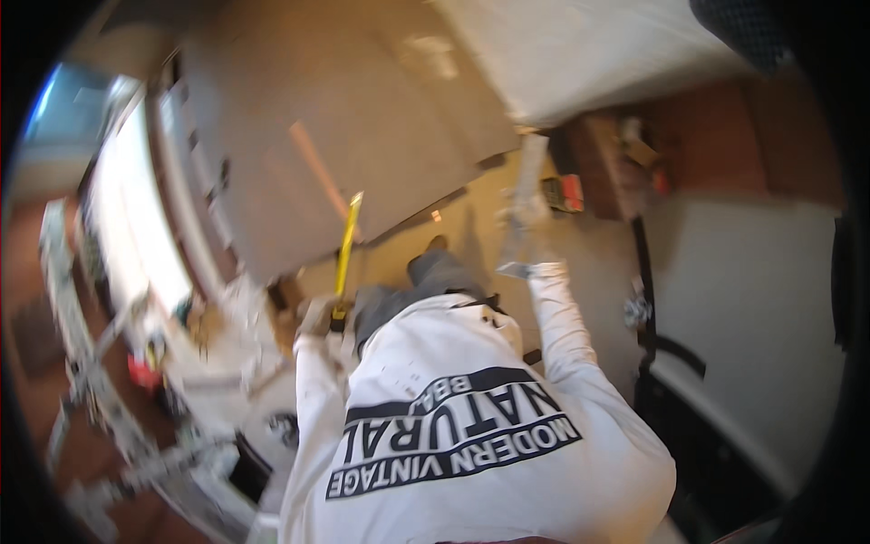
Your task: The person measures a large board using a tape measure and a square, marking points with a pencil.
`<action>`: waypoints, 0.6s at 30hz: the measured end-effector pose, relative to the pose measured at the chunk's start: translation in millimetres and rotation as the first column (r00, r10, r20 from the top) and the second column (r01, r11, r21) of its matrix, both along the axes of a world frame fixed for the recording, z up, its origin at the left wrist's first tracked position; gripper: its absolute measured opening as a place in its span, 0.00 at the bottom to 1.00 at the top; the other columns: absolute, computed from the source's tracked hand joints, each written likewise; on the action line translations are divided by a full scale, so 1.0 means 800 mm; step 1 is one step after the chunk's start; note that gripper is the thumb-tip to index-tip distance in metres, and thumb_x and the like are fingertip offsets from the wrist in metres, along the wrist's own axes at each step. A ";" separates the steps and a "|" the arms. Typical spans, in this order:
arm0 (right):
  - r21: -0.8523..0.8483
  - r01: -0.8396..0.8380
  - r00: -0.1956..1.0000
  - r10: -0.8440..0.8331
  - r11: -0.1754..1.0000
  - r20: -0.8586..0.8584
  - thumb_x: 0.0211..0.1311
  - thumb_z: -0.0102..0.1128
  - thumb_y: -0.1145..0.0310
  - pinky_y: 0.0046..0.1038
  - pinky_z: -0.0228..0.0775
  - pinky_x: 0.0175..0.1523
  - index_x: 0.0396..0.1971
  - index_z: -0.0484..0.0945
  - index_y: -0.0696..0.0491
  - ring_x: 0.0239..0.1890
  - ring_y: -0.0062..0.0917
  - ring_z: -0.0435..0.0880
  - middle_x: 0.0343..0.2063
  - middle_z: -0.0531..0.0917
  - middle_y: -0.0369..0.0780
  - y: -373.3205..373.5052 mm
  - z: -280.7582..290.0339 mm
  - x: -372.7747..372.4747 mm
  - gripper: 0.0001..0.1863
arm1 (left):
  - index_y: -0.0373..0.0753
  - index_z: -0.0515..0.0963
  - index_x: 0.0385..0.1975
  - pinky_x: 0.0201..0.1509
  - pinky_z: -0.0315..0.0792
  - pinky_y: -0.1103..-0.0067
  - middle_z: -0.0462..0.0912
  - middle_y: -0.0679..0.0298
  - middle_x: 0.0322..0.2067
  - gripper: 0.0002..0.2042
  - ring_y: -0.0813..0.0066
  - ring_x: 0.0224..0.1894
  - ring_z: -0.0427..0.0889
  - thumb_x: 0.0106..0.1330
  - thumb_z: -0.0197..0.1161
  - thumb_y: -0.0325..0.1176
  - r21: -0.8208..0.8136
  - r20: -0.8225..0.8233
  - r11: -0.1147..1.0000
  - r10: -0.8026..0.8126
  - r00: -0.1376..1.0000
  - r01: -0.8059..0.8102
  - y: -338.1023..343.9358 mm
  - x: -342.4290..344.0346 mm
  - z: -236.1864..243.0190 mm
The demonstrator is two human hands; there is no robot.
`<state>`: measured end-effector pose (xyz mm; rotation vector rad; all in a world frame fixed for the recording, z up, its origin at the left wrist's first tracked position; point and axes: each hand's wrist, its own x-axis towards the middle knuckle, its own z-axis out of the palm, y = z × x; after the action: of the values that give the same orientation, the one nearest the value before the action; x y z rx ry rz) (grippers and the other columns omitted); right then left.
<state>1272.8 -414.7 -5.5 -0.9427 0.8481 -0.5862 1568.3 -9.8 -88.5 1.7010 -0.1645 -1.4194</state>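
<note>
My left hand is closed around a tape measure with a dark case. Its yellow blade is drawn out, reaching away from me to the edge of a large brownish-grey panel. On the other side, my right hand grips a long, pale grey strip, which points away from me. Motion smears that hand, and what the strip is made of cannot be told. Both arms are in white sleeves, spread to either side of my body.
A paint-spattered ladder stands at the left, near a bright window. White sheeting lies at the far right. A small red and black box is beyond my right hand, near reddish-brown furniture.
</note>
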 end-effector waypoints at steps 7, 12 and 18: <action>0.086 -0.218 0.940 0.233 0.972 -0.247 0.60 0.67 0.70 0.18 0.71 0.30 0.58 0.73 0.58 0.27 0.14 0.76 0.32 0.82 0.36 -0.017 -0.037 0.070 0.26 | 0.35 0.84 0.29 0.35 0.75 0.80 0.85 0.63 0.25 0.11 0.78 0.29 0.82 0.61 0.64 0.37 -0.034 0.154 0.917 -0.387 0.909 0.397 -0.036 0.029 0.101; 0.111 -0.433 0.849 0.446 0.895 -0.283 0.63 0.66 0.67 0.17 0.70 0.30 0.55 0.78 0.57 0.25 0.12 0.75 0.27 0.80 0.30 0.036 -0.039 0.168 0.21 | 0.35 0.85 0.32 0.36 0.75 0.82 0.85 0.64 0.25 0.11 0.79 0.29 0.82 0.60 0.65 0.36 0.154 -0.146 0.943 -0.272 0.951 0.293 -0.014 0.072 0.102; 0.152 -0.575 0.738 0.590 0.804 -0.329 0.62 0.66 0.67 0.19 0.70 0.31 0.52 0.80 0.57 0.24 0.13 0.75 0.26 0.79 0.30 0.063 -0.046 0.272 0.19 | 0.35 0.85 0.39 0.41 0.76 0.80 0.86 0.65 0.30 0.12 0.76 0.33 0.82 0.60 0.65 0.34 0.113 -0.106 0.865 -0.479 0.871 0.489 -0.006 0.157 0.074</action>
<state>1490.3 -364.4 -42.1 -1.2316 0.8223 0.1653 1693.7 -14.5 -29.3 1.7903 -0.4944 -1.8979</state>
